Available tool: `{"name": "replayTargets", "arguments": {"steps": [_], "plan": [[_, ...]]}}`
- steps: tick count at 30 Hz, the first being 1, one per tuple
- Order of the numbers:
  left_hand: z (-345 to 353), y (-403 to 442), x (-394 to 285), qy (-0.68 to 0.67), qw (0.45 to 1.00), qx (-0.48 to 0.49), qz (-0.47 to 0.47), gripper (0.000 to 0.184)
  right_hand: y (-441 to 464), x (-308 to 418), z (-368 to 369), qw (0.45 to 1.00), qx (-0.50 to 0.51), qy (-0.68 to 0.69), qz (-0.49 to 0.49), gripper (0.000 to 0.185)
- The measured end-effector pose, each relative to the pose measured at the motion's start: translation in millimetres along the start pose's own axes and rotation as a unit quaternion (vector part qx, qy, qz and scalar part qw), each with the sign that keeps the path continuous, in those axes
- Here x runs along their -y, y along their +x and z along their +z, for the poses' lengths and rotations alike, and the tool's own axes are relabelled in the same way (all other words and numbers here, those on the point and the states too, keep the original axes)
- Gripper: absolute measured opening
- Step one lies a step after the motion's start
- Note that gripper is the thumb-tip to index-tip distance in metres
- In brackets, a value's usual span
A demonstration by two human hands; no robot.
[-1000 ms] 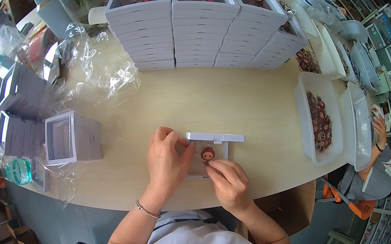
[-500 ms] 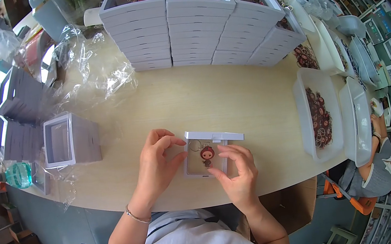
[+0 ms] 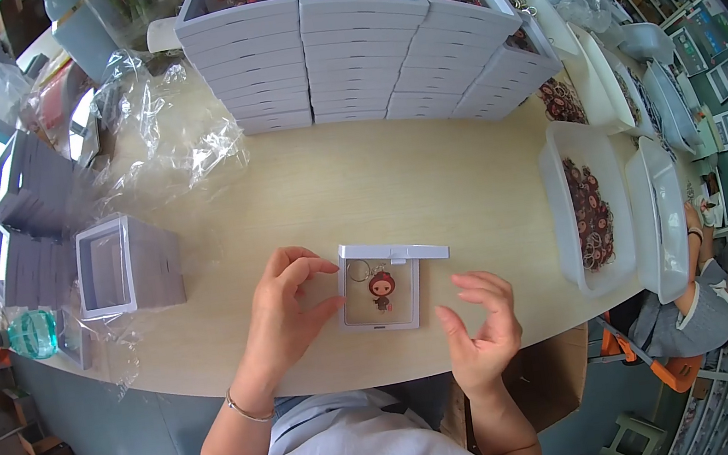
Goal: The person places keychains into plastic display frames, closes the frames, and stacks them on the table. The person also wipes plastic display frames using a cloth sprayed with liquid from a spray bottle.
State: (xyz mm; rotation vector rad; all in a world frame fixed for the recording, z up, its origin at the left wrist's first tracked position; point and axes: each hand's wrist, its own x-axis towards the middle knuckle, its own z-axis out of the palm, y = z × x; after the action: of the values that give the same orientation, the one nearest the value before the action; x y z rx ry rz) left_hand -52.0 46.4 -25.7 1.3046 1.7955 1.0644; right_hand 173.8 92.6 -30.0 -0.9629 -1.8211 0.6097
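Observation:
A small white display case (image 3: 384,325) stands on the table in front of me with its lid (image 3: 404,251) raised. Inside lies a keychain (image 3: 382,290) with a red-hooded doll figure, its metal ring toward the upper left. My left hand (image 3: 286,303) is at the case's left edge, fingers and thumb apart; the fingertips look to be at the frame, but firm contact cannot be made out. To the right of the case, my right hand (image 3: 482,327) hovers with curved, parted fingers and holds nothing.
Stacked cases with keychains (image 3: 366,41) line the back. Several cases (image 3: 127,261) stand left, by crumpled plastic film (image 3: 174,133) and a teal bottle (image 3: 32,335). On the right is a white bin (image 3: 592,205) of keychains, beside another bin (image 3: 659,223). A co-worker (image 3: 709,300) sits beyond.
My right hand has let go of the keychain area and moved right, away from the case, its fingers spreading. My left hand stays by the case's left edge. The view shifts slightly.

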Motion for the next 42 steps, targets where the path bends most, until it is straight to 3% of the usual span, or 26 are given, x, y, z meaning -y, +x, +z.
{"name": "replayTargets", "arguments": {"steps": [1, 4, 12, 23, 30, 35, 38, 42], "plan": [[-2, -2, 0, 0.008, 1.0, 0.001, 0.003, 0.037, 8, 4, -4, 0.999, -0.016, -0.014, -0.027, 0.024], [-7, -10, -1, 0.026, 1.0, 0.005, 0.006, 0.039, 34, 10, -11, 0.996, -0.018, -0.053, -0.072, 0.024], [-7, -23, 8, 0.065, 0.997, 0.021, 0.038, 0.038, 69, 8, 5, 0.981, 0.151, -0.062, -0.107, 0.035], [-6, -21, 9, 0.069, 0.996, 0.024, 0.056, 0.039, 41, 7, 12, 0.97, 0.196, -0.093, -0.109, 0.042], [-7, -20, 11, 0.058, 0.996, 0.028, 0.069, 0.037, -24, 5, 4, 0.935, 0.239, -0.212, -0.15, 0.046], [-12, -20, 13, 0.041, 0.996, 0.05, 0.055, 0.036, -43, -3, 4, 0.897, 0.313, -0.275, -0.149, 0.066], [-21, -18, 4, -0.028, 0.997, 0.069, -0.013, 0.035, -41, -3, 4, 0.899, 0.326, -0.258, -0.135, 0.067], [-18, -21, 3, -0.03, 0.998, 0.051, -0.014, 0.031, -37, -3, 1, 0.915, 0.316, -0.214, -0.127, 0.083]]}}
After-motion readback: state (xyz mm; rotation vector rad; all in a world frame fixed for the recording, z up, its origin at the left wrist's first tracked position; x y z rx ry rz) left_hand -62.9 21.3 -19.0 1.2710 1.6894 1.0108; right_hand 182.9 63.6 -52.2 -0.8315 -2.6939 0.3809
